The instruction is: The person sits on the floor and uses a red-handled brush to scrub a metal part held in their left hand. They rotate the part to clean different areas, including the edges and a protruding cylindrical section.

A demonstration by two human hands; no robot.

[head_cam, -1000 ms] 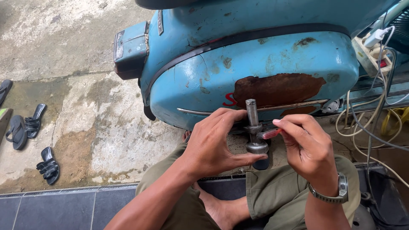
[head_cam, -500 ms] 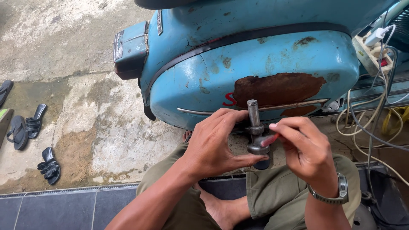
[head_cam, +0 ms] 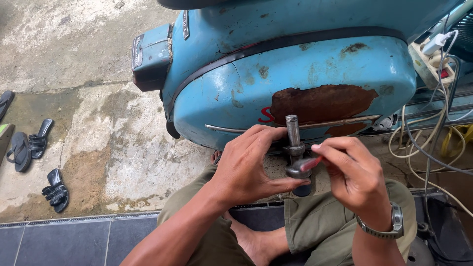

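The left hand grips the upright metal shaft at its base, while the right hand pinches a small red tool against its collar.

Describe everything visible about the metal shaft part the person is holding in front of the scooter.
The metal shaft is a grey steel rod standing roughly upright, with a plain rounded top, a collar partway down and a thicker, darker base. It looks dull and worn. The left hand grips its lower end, thumb under the base. The right hand presses a small red-handled tool against the base. It is held above the person's lap, in front of the blue scooter's rusty side panel.
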